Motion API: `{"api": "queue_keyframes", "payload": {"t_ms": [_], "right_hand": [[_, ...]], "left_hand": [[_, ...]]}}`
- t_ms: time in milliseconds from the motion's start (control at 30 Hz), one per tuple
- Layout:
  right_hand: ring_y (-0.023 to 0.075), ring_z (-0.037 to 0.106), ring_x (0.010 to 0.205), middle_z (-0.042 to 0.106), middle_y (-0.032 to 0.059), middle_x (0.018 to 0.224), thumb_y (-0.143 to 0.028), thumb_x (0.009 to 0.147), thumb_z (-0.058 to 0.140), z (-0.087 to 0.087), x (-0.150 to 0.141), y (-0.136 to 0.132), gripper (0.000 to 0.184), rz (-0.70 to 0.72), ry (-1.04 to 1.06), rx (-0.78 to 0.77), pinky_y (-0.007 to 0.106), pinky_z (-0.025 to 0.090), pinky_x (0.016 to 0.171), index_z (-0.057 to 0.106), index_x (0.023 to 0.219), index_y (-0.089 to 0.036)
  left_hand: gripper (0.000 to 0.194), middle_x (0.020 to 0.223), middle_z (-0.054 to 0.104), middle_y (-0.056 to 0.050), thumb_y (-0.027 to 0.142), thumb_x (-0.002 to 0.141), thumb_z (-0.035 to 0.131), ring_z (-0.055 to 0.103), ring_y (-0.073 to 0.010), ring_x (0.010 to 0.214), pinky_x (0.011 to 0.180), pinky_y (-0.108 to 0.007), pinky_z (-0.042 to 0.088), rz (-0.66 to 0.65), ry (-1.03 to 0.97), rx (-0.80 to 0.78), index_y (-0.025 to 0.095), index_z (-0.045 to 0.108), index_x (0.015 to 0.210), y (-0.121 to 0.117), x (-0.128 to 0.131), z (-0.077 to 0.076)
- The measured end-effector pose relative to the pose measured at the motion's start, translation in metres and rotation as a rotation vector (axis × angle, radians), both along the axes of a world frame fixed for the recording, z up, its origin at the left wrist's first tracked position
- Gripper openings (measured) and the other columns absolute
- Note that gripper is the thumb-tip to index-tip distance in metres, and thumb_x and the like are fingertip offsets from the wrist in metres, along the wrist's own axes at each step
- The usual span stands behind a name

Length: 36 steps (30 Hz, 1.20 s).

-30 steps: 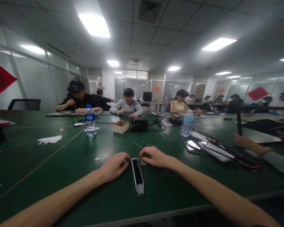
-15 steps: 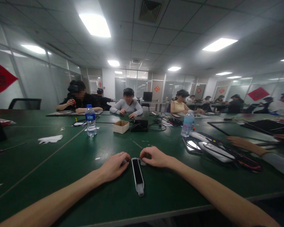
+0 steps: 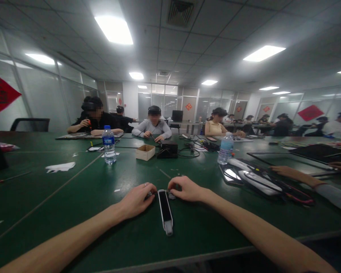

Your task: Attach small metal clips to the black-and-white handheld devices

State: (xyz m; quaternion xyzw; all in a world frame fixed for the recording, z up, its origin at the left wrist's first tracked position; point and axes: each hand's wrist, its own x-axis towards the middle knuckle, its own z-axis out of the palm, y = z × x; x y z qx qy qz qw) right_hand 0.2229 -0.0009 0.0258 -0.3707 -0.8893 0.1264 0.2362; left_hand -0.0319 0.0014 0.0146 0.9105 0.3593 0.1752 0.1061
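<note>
Between my hands on the green table lies a long, slim device (image 3: 165, 208) with a black face, a pale rim and a grey near end. My left hand (image 3: 138, 198) rests to the left of its far end, fingers curled into a pinch. A small greyish piece (image 3: 149, 194) shows at those fingertips, too small to name. On the other side my right hand (image 3: 187, 189) is closed with thumb and index finger together. Beneath these fingers a small crumpled-looking grey piece (image 3: 172, 195) shows beside the device. What either pinch holds is mostly hidden.
Ahead stand an open box (image 3: 145, 152), a black block-shaped object (image 3: 167, 149) and two water bottles (image 3: 109, 146) (image 3: 225, 148). Right of me lie white devices with cables (image 3: 260, 182). A co-worker's hand (image 3: 294, 174) reaches in there beside a black frame (image 3: 272, 156). A white glove-like cloth (image 3: 60, 167) lies left.
My hands and the slim device look unmoved. At the right, the co-worker's hand and the black frame have shifted slightly left.
</note>
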Motion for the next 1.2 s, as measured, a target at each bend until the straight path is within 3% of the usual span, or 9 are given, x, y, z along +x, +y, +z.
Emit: {"api": "queue_keyframes", "payload": {"t_ms": [567, 733, 900, 1200], "right_hand": [[0.0146, 0.062, 0.08, 0.068, 0.0044, 0.093, -0.023, 0.087, 0.062, -0.004, 0.001, 0.003, 0.015, 0.004, 0.008, -0.009, 0.026, 0.05, 0.075, 0.066, 0.099, -0.015], [0.0199, 0.06, 0.095, 0.067, 0.0092, 0.102, -0.022, 0.089, 0.058, -0.01, 0.015, 0.02, 0.018, -0.156, -0.058, 0.111, 0.034, 0.048, 0.087, 0.065, 0.103, -0.014], [0.0252, 0.054, 0.111, 0.059, 0.0163, 0.121, -0.021, 0.091, 0.054, -0.019, 0.037, 0.037, 0.033, -0.336, -0.244, 0.15, 0.039, 0.042, 0.098, 0.06, 0.121, -0.011], [0.0238, 0.054, 0.109, 0.06, 0.0153, 0.118, -0.022, 0.094, 0.048, -0.02, 0.041, 0.041, 0.03, -0.352, -0.275, 0.101, 0.037, 0.042, 0.096, 0.062, 0.118, -0.011]], "left_hand": [[0.019, 0.105, 0.062, -0.005, 0.027, 0.093, 0.046, 0.061, -0.0202, 0.089, 0.078, -0.033, 0.049, -0.012, 0.0, -0.009, 0.021, 0.057, 0.107, -0.001, 0.0, 0.003], [0.019, 0.106, 0.062, -0.005, 0.026, 0.093, 0.046, 0.061, -0.0206, 0.09, 0.08, -0.034, 0.049, -0.012, -0.004, -0.021, 0.021, 0.057, 0.108, -0.003, 0.0, 0.004], [0.021, 0.106, 0.062, -0.006, 0.027, 0.093, 0.046, 0.061, -0.02, 0.089, 0.078, -0.032, 0.049, 0.004, 0.011, -0.02, 0.021, 0.058, 0.108, -0.003, -0.001, 0.004], [0.022, 0.109, 0.062, -0.005, 0.028, 0.094, 0.046, 0.061, -0.0188, 0.089, 0.078, -0.031, 0.05, 0.0, 0.008, -0.04, 0.022, 0.057, 0.111, -0.003, -0.004, 0.004]]}}
